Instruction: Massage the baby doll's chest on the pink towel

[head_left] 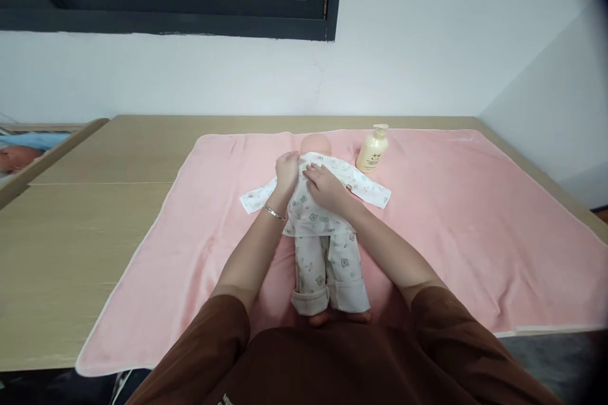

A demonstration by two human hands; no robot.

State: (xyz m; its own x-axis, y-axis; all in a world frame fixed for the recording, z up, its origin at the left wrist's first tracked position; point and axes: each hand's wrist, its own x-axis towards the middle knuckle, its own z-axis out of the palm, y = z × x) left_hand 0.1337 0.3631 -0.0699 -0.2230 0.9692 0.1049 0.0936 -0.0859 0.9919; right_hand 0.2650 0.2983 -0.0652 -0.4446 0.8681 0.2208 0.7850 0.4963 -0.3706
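Far left: a blue cloth [35, 140] beside a wooden rail [57, 161]. Next, a pale wood-toned counter [95, 234] below a dark-framed window [190, 3] set in a white wall [418, 38]. Spread over the counter, one pink blanket [456, 215] with a narrow whitish edge, lightly creased. Then the left hand [287, 171], a silvery bracelet [274, 212] on its wrist; its fingers are curled in at the near-left side of the neckline, and whether they grip cloth cannot be told. Centre: one doll [315, 143], laid out on the blanket with its smooth, bare, pinkish head toward the wall and feet toward the wearer's brown shirt [332, 361]. Dressed in a long-sleeved top [308, 212], white with small greyish printed motifs, sleeves spread out to either side, hem lying straight over the waist. Matching trousers [344, 259], off-white, same scattered print, legs side by side, cuffs broadly turned up and plain; brownish feet show below them. Then the right hand [327, 186], palm down on the chest of the top, fingers extended and released. Last, right of the head and beyond the spread sleeve: one cream pump bottle [372, 150], dark lettering on its front, standing upright on the blanket.
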